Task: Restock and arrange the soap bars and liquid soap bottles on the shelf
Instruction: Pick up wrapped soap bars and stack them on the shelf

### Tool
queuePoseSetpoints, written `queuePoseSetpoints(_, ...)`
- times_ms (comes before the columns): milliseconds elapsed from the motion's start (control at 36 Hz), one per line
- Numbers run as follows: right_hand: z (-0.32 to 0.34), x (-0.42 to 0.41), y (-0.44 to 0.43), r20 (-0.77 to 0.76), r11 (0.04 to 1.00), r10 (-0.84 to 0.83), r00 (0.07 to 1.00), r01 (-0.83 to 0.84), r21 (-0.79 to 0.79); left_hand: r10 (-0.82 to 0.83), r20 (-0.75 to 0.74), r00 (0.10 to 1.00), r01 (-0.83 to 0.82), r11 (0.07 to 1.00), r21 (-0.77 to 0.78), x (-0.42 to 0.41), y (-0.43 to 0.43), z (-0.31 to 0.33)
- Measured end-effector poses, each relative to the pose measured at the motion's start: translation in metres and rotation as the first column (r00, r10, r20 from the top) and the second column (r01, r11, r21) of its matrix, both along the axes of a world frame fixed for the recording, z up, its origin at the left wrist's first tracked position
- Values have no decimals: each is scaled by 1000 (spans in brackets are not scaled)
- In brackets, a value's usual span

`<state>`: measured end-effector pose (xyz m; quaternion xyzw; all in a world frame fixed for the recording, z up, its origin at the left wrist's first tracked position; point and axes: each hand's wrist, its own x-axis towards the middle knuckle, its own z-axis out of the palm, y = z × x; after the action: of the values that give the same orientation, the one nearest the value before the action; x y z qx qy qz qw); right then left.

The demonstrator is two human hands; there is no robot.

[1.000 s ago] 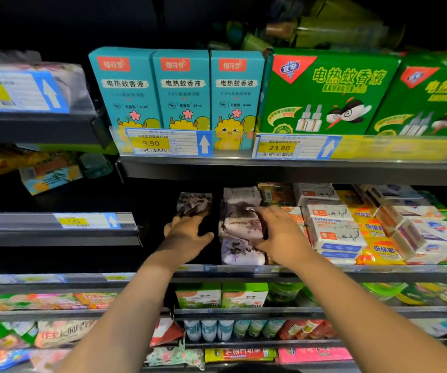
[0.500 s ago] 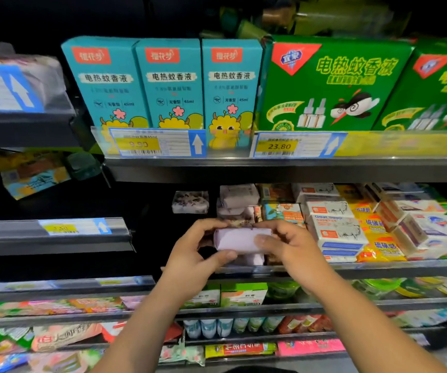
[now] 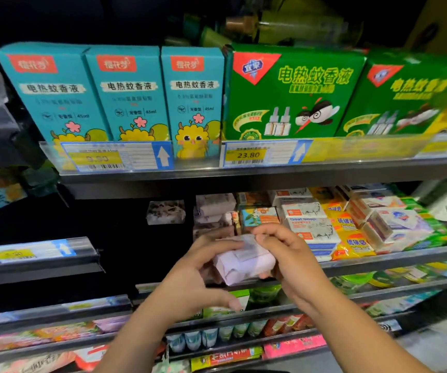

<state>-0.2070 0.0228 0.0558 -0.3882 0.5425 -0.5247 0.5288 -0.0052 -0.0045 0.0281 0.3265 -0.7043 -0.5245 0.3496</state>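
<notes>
Head view centres on the soap bar (image 3: 244,262), a lilac, paper-wrapped block with soft rounded ends. It is held in the air just on the near side of the shelf (image 3: 394,258) lip, tilted so that its folded seam and a small white label face us. Our left hand (image 3: 190,273) has its grip closed round the left end. Our right hand (image 3: 289,262) has its grip on the right end, fingertips (image 3: 268,232) curled over the label's far edge.

A second ago both hands were deep in the shelf, the left at the lone bar (image 3: 165,212) and the right on the stack of lilac bars (image 3: 214,208). Half a second ago the bar lay level between them at the shelf front. Now it is nearer, lower and turned seam-up. We judge it is being checked or squared up before it is placed, so it still has no slot.

Its wrapper looks matte and creased, with envelope folds at the ends. The stack just beyond it wears the same paper and sits unevenly. To the right, the goat-soap boxes (image 3: 308,222) are crisp rectangular card, and the yellow packs (image 3: 351,232) look like glossy film. Above, teal cartons (image 3: 128,95) and green cartons (image 3: 295,92) stand upright behind a clear price rail (image 3: 198,162).
</notes>
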Motion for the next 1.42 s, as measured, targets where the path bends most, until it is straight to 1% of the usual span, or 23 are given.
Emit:
queuePoseSetpoints(56, 3, -3, 0, 102, 996, 45, 994, -52, 69, 29, 104, 994, -11, 986, -169, -1, -1, 1)
queuePoseSetpoints(83, 5, -6, 0, 168, 992, 81, 982, -95, 78, 84, 103, 991, -60, 973, -221, -3, -2, 1)
queuePoseSetpoints(111, 4, -10, 1, 236, 986, 134, 963, -152, 62, 139, 73, 988, -120, 967, -227, -4, -3, 0)
queuePoseSetpoints(167, 3, -17, 2, 310, 962, 258, 915, -273, 4, 232, -48, 972, -235, 967, -95, -8, -3, 1)
queuePoseSetpoints(194, 2, -20, 3, 285, 949, 306, 909, -315, -16, 268, -110, 957, -271, 963, -7, -9, -4, 0)
queuePoseSetpoints(250, 1, -21, 3, 104, 937, 350, 931, -348, -40, 300, -177, 937, -288, 954, 89, -10, -4, 2)
queuePoseSetpoints(306, 1, -18, 2, -106, 953, 290, 951, -297, -60, 302, -229, 925, -273, 950, 152, -13, -2, 8)
queuePoseSetpoints(333, 1, -17, 1, -149, 960, 257, 955, -270, -77, 317, -246, 916, -277, 943, 185, -15, -2, 11)
queuePoseSetpoints(361, 1, -15, 1, -138, 964, 237, 962, -251, -93, 330, -256, 909, -281, 937, 209, -17, -1, 14)
queuePoseSetpoints(444, 0, -11, 0, 26, 981, 162, 986, -158, -115, 333, -280, 900, -257, 926, 275, -22, -2, 18)
queuePoseSetpoints(528, 1, -4, 2, 3, 989, 64, 998, -63, -136, 244, -342, 907, -129, 936, 327, -15, -2, 8)
queuePoseSetpoints(583, 5, 0, 6, 42, 994, 13, 999, -8, -108, 120, -272, 955, -29, 949, 315, -5, 1, 1)
queuePoseSetpoints(639, 7, 2, 10, 114, 999, -12, 993, 18, -51, 29, -99, 995, -4, 969, 246, 0, 4, -3)
queuePoseSetpoints(694, 5, 0, 14, 198, 1000, 9, 980, -6, -12, 42, 1, 999, -42, 985, 167, 2, 5, -4)
queuePoseSetpoints(778, 1, -5, 22, 307, 987, 156, 939, -156, -26, 147, -14, 989, -144, 983, 118, 4, 4, -3)
queuePoseSetpoints(833, -1, -5, 29, 262, 979, 205, 943, -203, -33, 210, -48, 977, -201, 970, 138, 6, 3, -1)
queuePoseSetpoints(944, 0, 1, 34, -37, 991, 131, 991, -130, 13, 268, 36, 963, -271, 956, 113, 10, 5, 0)
queuePoseSetpoints(1028, 6, 2, 35, -154, 992, 128, 980, -127, 12, 223, -71, 972, -198, 946, 257, 9, 9, 0)
queuePoseSetpoints(1083, 9, 1, 36, -174, 988, 152, 973, -154, 3, 258, -163, 952, -177, 902, 393, 4, 15, 1)
queuePoseSetpoints(1111, 10, 1, 36, -186, 987, 156, 970, -160, -2, 277, -187, 942, -177, 889, 423, 3, 17, 1)
queuePoseSetpoints(1222, 8, -1, 38, -244, 988, 149, 958, -154, -2, 283, -157, 946, -203, 898, 390, -4, 23, 7)
queuePoseSetpoints(1333, 2, -3, 43, -91, 991, 131, 987, -132, -5, 176, 7, 984, -168, 925, 342, -5, 26, 12)
queuePoseSetpoints(1417, 1, -13, 45, -79, 990, 138, 987, -140, -25, 189, 12, 982, -183, 926, 330, -10, 28, 17)
